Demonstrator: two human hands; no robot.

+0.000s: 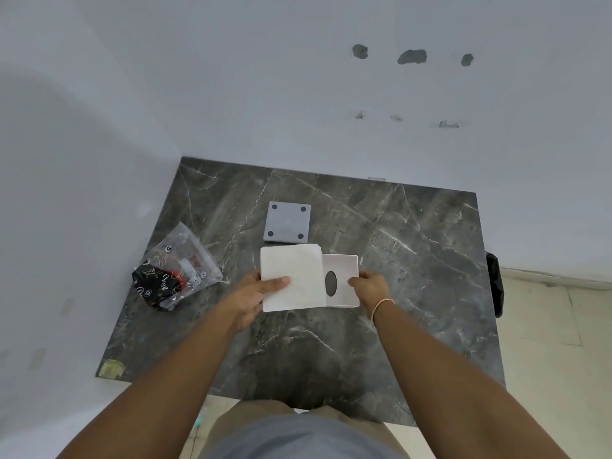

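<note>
Colours on the dark marble table (414, 260)

White tissues (291, 276), a white box (344, 270) with 1 dark oval, a grey plate (287, 222) with 4 black dots.

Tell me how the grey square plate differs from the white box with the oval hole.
The grey plate bears four dark round pads at its corners; the white box has one oval opening. The plate lies untouched; the box is gripped by the right hand and partly covered by the napkin stack that the left hand holds. Both look roughly square.
</note>
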